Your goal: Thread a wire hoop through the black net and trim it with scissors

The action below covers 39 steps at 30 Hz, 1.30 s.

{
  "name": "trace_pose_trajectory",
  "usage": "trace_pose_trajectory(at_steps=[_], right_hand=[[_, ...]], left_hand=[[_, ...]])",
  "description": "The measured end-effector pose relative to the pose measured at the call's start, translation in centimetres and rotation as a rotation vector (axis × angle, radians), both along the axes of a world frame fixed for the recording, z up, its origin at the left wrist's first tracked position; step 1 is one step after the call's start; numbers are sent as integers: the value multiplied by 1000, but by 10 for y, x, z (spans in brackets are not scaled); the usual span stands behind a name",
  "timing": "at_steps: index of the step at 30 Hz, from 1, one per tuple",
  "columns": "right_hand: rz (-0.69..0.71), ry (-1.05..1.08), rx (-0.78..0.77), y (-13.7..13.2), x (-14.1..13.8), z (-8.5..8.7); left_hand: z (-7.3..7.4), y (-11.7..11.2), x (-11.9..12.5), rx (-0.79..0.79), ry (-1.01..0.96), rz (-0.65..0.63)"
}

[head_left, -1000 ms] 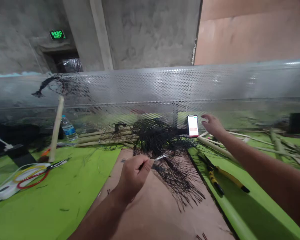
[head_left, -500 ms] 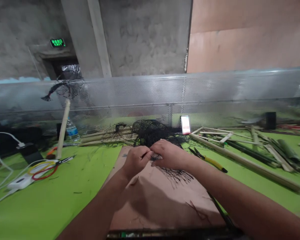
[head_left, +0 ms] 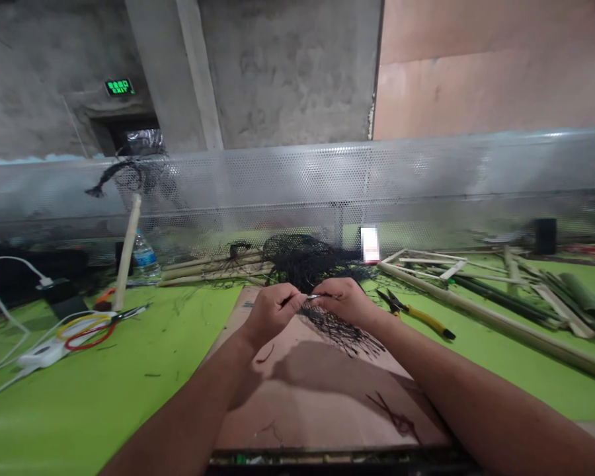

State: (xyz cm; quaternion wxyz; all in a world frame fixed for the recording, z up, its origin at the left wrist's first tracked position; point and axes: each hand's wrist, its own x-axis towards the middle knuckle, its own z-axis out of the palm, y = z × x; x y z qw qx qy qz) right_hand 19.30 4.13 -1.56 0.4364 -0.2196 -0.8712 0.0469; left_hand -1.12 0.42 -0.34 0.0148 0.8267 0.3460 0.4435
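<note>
Hands now closed together: left hand (head_left: 270, 314) fingers pinch a slim metal pick (head_left: 310, 297); right hand (head_left: 346, 303) fingers narrow, hold unclear, beside black netting (head_left: 302, 261) (soft, light, snagging; best taken by gathered strands).

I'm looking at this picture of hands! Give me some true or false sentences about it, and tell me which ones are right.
1. The left hand holds a thin metal tool over black netting. True.
2. The right hand holds the yellow-handled pliers. False: the pliers lie on the green table, and the right hand is at the metal tool.
3. A water bottle stands to the left of the netting. True.
4. The exit sign glows red. False: it glows green.
</note>
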Motion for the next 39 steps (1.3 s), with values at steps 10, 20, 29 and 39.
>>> trace_pose_trajectory(at_steps=[10,20,29,39], right_hand=[[-93,-155,286,1,2,-1],[-166,-318,439,-5,7,5],[-188,-327,534,-10,6,8],[-271,-231,626,-10,6,7]], left_hand=[[-10,3,8,-26,-14,-37],[-5,-3,11,-36,22,-39],[0,-8,13,-74,-9,-29],[-2,-13,24,-251,-167,-97]])
